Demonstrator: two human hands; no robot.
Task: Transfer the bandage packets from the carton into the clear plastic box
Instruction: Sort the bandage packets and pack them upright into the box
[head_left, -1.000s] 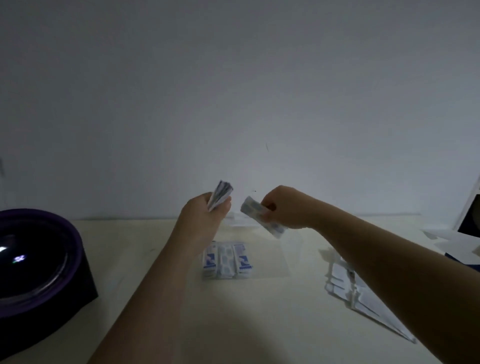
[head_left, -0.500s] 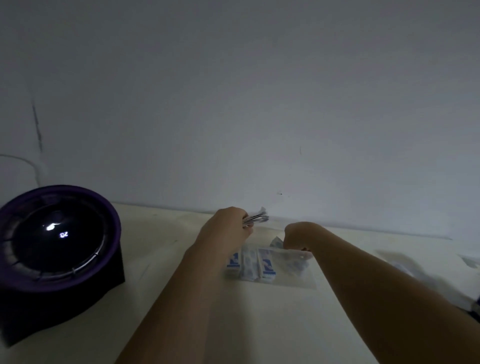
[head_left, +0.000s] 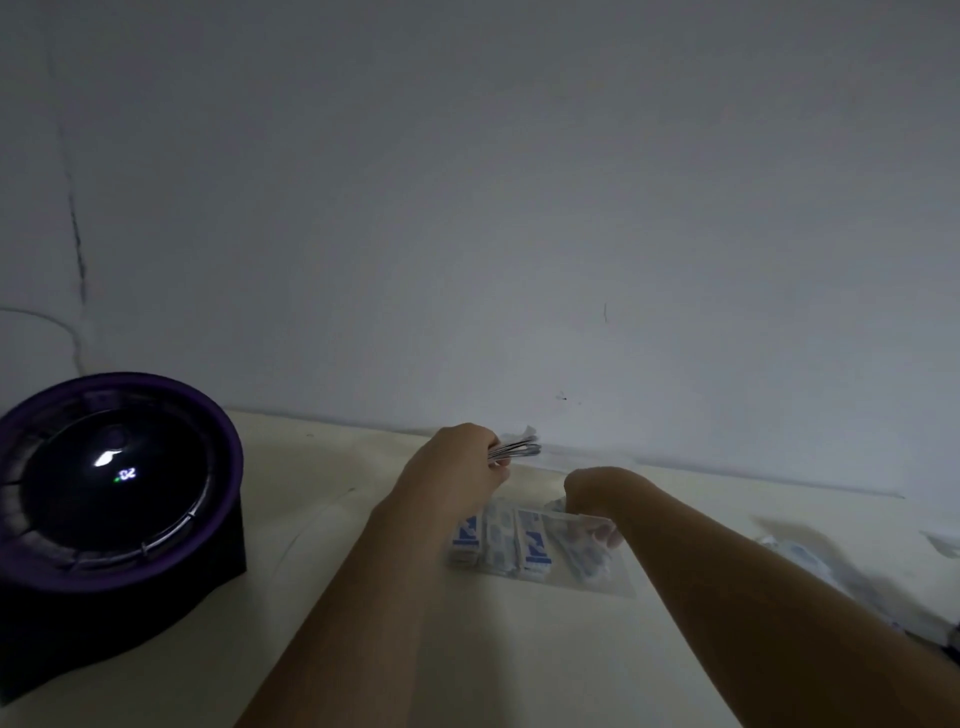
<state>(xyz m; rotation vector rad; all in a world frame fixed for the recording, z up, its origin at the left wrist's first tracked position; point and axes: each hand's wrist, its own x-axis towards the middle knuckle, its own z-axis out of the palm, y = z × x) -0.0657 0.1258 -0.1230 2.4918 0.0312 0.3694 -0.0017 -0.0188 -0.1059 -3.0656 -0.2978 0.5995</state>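
Packets (head_left: 515, 449) jut from the left hand's (head_left: 457, 467) pinching fingers (head_left: 494, 466), near the clear box (head_left: 618, 584).

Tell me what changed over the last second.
The right hand carried its packet from mid-air down into the box; whether it has let go is unclear. The left hand sank a little, still gripping its stack. The row of packets lying in the box stayed put, as did the purple device.
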